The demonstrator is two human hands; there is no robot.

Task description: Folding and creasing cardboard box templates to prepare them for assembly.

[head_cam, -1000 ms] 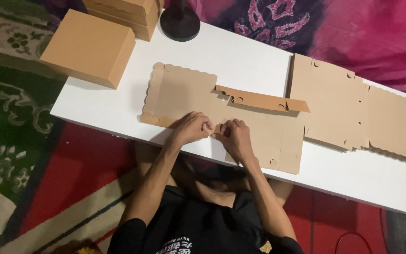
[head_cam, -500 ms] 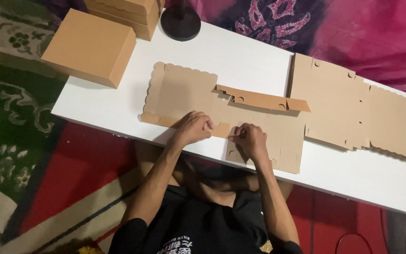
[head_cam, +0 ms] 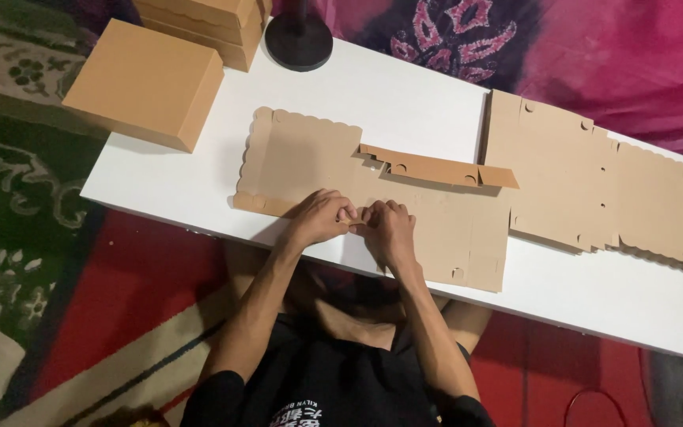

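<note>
Where hands meet: cardboard sheet beneath.

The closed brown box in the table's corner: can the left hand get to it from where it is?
Probably yes. The left hand rests on the flat cardboard sheet, and only bare white table lies between it and the closed brown box. Nothing stands in the way.

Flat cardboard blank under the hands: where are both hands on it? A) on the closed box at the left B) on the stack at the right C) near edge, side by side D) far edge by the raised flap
C: the left hand and right hand sit side by side, fingers meeting, on the near edge of the flat cardboard blank, away from the raised flap, the flat stack and the closed box.
</note>
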